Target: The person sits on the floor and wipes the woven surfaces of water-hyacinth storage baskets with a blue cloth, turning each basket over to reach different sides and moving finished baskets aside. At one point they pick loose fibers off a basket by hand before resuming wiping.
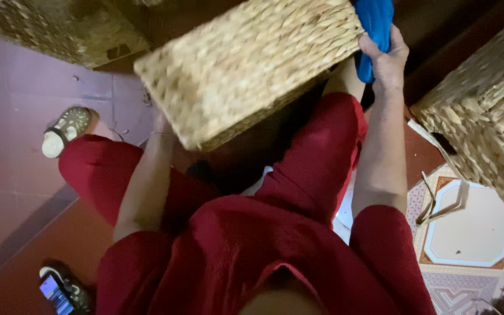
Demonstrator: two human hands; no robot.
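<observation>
— Well, where is the basket?
— The woven basket (246, 67) is held tilted above the person's red-clad lap, between both arms.
— The hands?
— Right hand (387, 55) is clamped on a blue cloth (375, 23) at the basket's far corner. Left hand (161, 125) is under the near edge; grip cannot be told.
— Surroundings?
— More woven baskets (485, 111) just beside; phone (56, 293) on the floor.

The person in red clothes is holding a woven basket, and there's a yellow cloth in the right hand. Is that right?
Not quite. The head view shows the cloth in the right hand is blue, not yellow. The rest holds: the person wears red clothes and holds a woven basket, right hand at its top corner.
</observation>
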